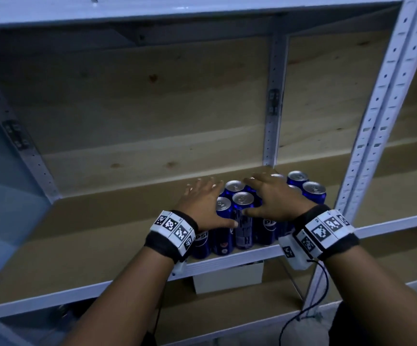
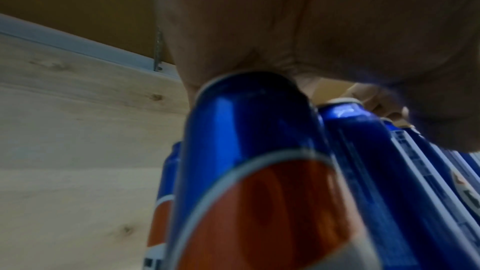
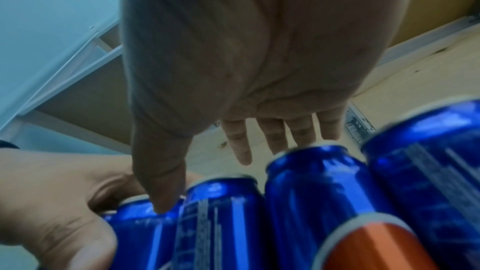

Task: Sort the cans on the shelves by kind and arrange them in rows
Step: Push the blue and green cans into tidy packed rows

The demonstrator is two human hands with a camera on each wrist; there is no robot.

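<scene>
Several blue Pepsi cans [image 1: 243, 216] stand upright in a tight cluster at the front right of the middle shelf [image 1: 82, 231]. My left hand [image 1: 203, 201] lies flat over the cluster's left side, fingers spread and straight, its palm [image 2: 298, 28] resting on a can top [image 2: 249, 98]. My right hand [image 1: 275, 196] hovers flat over the cluster's right part, fingers [image 3: 240, 147] straight and spread, thumb [image 3: 161, 182] touching a can rim [image 3: 145, 213]. Two cans [image 1: 306, 187] stand uncovered at the back right. Neither hand curls round a can.
The shelf has a wooden back board [image 1: 140, 121] and white perforated metal uprights [image 1: 377, 116] close on the right. A white box [image 1: 227, 278] sits on the shelf below. The upper shelf's edge [image 1: 152, 11] hangs overhead.
</scene>
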